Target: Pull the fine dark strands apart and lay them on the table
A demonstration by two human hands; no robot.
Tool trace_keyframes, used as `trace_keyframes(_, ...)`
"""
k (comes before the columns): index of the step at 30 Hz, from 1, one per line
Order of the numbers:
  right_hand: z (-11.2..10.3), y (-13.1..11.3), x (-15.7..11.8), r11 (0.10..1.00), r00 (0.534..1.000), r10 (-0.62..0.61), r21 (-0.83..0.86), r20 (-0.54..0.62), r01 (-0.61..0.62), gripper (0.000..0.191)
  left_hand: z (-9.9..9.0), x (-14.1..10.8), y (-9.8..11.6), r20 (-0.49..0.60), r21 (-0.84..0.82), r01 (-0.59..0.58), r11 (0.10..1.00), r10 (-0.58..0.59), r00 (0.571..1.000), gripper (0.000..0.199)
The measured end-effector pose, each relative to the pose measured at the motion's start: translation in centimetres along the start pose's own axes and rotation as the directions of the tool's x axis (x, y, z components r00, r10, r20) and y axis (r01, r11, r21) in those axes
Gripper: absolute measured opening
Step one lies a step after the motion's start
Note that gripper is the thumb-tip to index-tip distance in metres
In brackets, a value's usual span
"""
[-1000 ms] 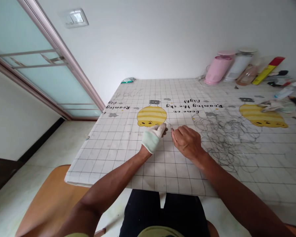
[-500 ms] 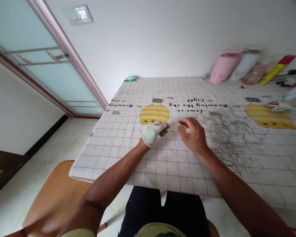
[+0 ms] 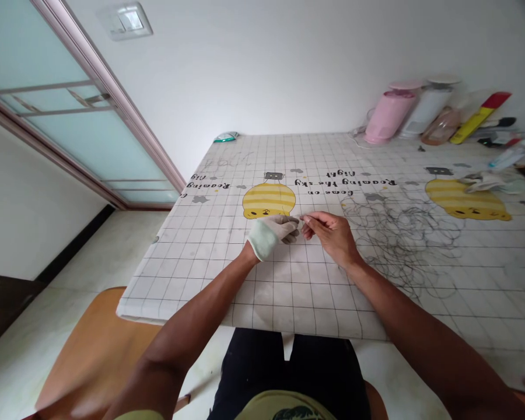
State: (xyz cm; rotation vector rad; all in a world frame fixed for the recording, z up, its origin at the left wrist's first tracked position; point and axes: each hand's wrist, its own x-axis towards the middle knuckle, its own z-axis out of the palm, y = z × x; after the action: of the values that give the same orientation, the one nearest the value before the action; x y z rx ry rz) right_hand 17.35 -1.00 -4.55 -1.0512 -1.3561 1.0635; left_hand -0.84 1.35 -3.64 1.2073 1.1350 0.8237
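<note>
My left hand point(image 3: 275, 232), in a pale glove with grey fingertips, is closed in a pinch over the table's checked cloth point(image 3: 271, 291). Bare and also pinching, my right hand point(image 3: 330, 233) has its fingertips close to the gloved ones. Whatever lies between the fingers of either hand is too fine to make out. A loose tangle of dark thin strands point(image 3: 402, 245) lies on the cloth just right of my right hand.
At the back right stand a pink cylinder point(image 3: 389, 115), a white cylinder point(image 3: 426, 111), a pinkish bottle point(image 3: 441, 127) and a yellow-and-red box point(image 3: 479, 119). Another glove point(image 3: 494, 182) lies at the right. A green-white packet point(image 3: 226, 137) rests at the far left corner. A wooden chair point(image 3: 91, 350) is at left.
My right hand has moved left, bringing its fingertips up close to my gloved left hand, and its fingers are more pinched. The whole view has shifted slightly.
</note>
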Motion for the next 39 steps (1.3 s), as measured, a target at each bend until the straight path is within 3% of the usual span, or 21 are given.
trace_keyframes(6, 0.4, -0.3, -0.4, 0.999, 0.999, -0.031, -0.018, -0.04, 0.03, 0.032, -0.2, 0.5, -0.5, 0.061, -0.059, 0.06, 0.996, -0.057, 0.997, 0.021)
trace_keyframes(11, 0.6, -0.2, -0.6, 0.999, 1.0, 0.003, -0.052, -0.014, -0.003, 0.032, -0.2, 0.6, -0.7, 0.101, 0.016, 0.125, 0.992, -0.126, 0.987, 0.012)
trace_keyframes(18, 0.5, 0.3, -0.4, 0.993, 0.997, 0.026, -0.113, -0.07, -0.034, 0.031, -0.3, 0.2, -0.6, 0.041, 0.058, 0.048, 0.997, -0.051, 0.998, 0.018)
trace_keyframes(24, 0.3, 0.4, -0.3, 0.983, 0.995, 0.004, -0.183, -0.096, -0.021, 0.031, -0.9, -0.3, 0.2, -0.008, -0.028, -0.041, 0.999, 0.041, 0.999, 0.027)
trace_keyframes(29, 0.6, 0.8, -0.8, 0.932, 0.988, -0.128, -0.35, -0.089, 0.089, 0.027, -0.8, -0.5, 0.5, 0.0, -0.14, -0.042, 0.989, 0.042, 0.999, 0.028)
trace_keyframes(35, 0.7, 0.4, -1.4, 0.817, 0.937, -0.348, -0.479, 0.033, 0.32, 0.026, -1.0, 0.4, -0.3, 0.134, -0.27, 0.052, 0.961, -0.016, 0.991, 0.025)
trace_keyframes(39, 0.7, 0.1, -1.6, 0.789, 0.916, -0.4, -0.497, 0.032, 0.362, 0.025, -1.1, 1.0, -1.4, 0.145, -0.294, 0.073, 0.953, -0.031, 0.989, 0.024)
